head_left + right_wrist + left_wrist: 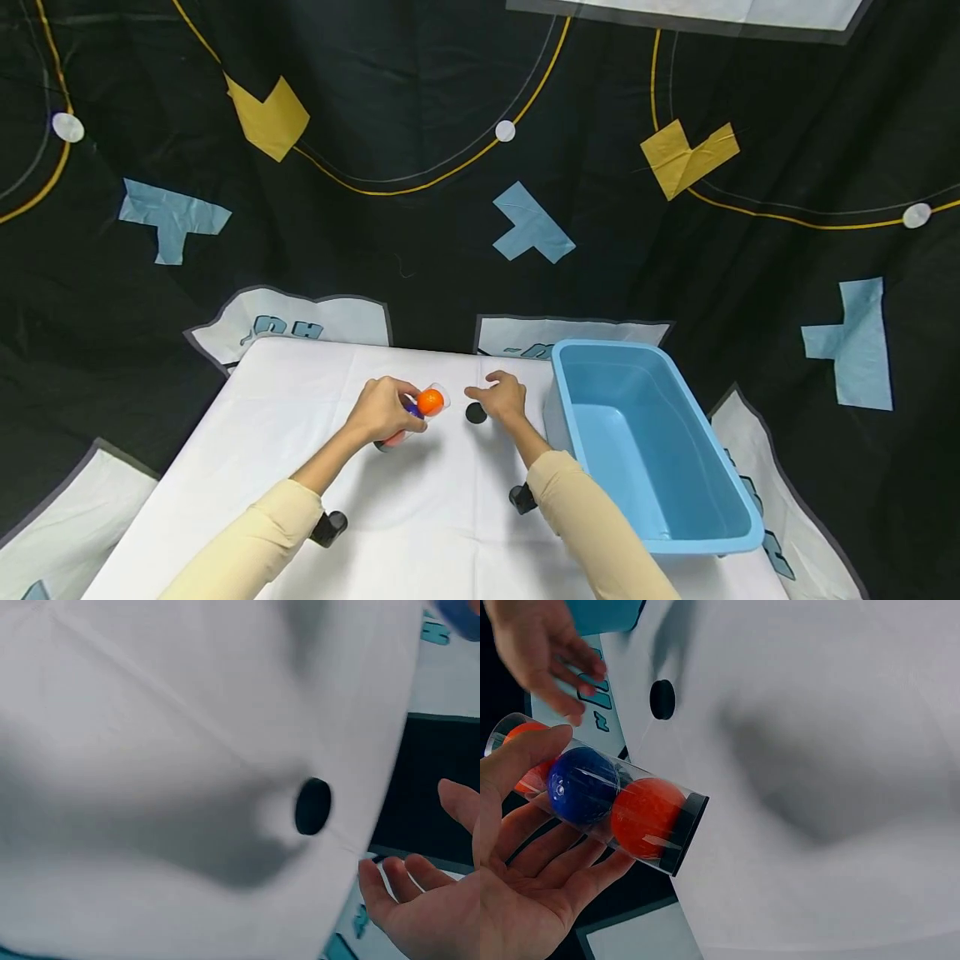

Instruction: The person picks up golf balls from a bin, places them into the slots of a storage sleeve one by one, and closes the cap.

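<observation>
My left hand (381,410) grips a clear plastic tube (625,777) around its side, thumb on one side and fingers on the other. Inside sit an orange ball (431,402), a blue ball (583,785) and a red-orange ball (646,817) in a row. A black cap (685,835) closes the tube's lower end; the other end shows no cap. Across from it, my right hand (504,400) is above the table with fingers loosely bent, holding nothing. Just below those fingers in the head view, a round black cap (476,412) lies on the white cloth.
A light blue plastic tub (656,356) stands on the right of the white-covered table (292,433), close beside my right forearm. Nothing shows inside it. Behind the table's back edge hangs a black curtain (420,250) with tape shapes.
</observation>
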Tool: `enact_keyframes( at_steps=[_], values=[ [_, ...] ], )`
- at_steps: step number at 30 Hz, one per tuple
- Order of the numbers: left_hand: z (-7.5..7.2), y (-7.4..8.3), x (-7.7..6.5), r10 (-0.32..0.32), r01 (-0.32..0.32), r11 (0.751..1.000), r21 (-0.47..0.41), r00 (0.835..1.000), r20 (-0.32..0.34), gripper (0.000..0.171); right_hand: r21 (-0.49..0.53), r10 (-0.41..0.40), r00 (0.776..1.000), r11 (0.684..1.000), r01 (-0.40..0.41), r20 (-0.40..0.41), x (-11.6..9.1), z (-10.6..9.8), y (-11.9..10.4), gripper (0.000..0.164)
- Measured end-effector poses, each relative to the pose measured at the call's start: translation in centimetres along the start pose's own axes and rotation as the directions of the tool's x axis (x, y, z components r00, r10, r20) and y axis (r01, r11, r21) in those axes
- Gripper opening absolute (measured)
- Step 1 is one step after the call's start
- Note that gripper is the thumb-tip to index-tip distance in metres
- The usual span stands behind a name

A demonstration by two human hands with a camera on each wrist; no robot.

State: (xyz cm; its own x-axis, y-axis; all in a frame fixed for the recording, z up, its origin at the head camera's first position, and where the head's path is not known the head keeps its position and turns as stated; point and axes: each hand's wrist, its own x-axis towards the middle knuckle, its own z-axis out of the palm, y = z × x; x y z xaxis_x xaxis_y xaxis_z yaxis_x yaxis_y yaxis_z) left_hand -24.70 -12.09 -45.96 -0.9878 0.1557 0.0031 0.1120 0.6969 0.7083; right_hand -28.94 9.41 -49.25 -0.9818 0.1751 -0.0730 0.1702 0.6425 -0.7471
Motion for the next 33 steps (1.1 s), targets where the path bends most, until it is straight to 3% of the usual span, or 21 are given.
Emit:
enact_keyframes(
  at_steps=[8,18,33],
  values=[
    [0.3,-0.5,-0.1,-0.014,0.014,1.0,-0.008,1.0,0.002,0.044,0.023,-0.001,0.994,1.0,0.004,-0.107,-0.4,3.2,3.1,0.046],
    [0.4,-0.3,-0.1,0.006,-0.006,1.0,-0.014,1.0,-0.004,0.042,0.066,-0.008,0.983,0.998,0.02,-0.185,-1.1,5.9,5.7,0.055],
    [0.3,-0.5,0.2,-0.014,0.014,1.0,-0.01,1.0,0.006,0.044,-0.011,-0.075,0.98,0.997,0.075,-0.186,-0.1,7.9,7.4,0.045]
  ],
)
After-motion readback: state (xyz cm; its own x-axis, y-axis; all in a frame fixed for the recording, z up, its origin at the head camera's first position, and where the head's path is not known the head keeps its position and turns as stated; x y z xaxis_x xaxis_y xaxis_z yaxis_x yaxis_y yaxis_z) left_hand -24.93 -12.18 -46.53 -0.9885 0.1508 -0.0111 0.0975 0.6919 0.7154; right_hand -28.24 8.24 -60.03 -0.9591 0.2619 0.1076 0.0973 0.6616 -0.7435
